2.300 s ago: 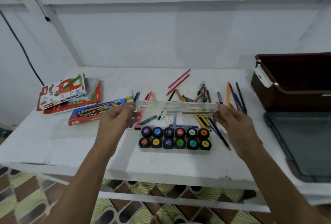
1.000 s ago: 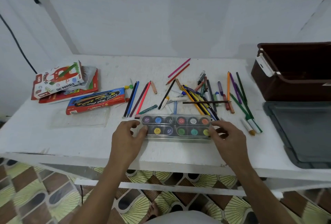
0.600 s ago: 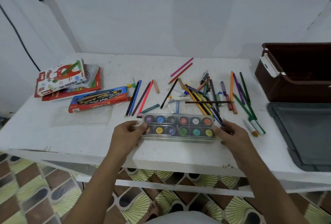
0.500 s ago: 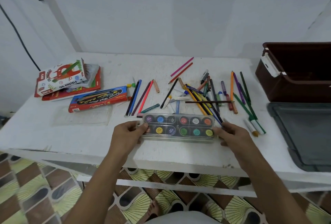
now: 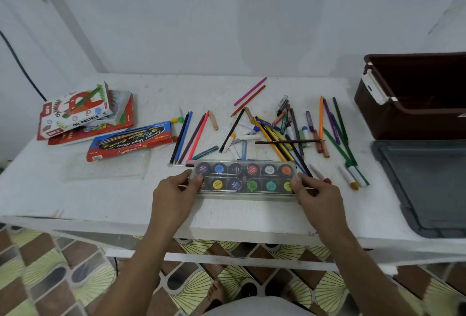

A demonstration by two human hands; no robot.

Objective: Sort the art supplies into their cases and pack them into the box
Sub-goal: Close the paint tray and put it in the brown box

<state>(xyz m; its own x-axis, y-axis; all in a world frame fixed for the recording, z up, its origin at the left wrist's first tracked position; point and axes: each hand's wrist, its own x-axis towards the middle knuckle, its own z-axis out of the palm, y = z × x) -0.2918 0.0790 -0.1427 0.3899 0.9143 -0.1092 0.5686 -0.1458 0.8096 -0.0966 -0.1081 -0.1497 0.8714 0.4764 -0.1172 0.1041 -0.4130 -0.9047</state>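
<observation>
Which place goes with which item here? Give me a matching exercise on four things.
Things:
1. paint set
2. brown box
3. oil pastels pack
4. grey lid

Places:
A. far left of the table, on a stack
B. flat at the right edge, nearer than the box
C. far right, open
D. front centre, gripped at both ends by the hands

Pairs: 1-D, 2-C, 3-A, 4-B
</observation>
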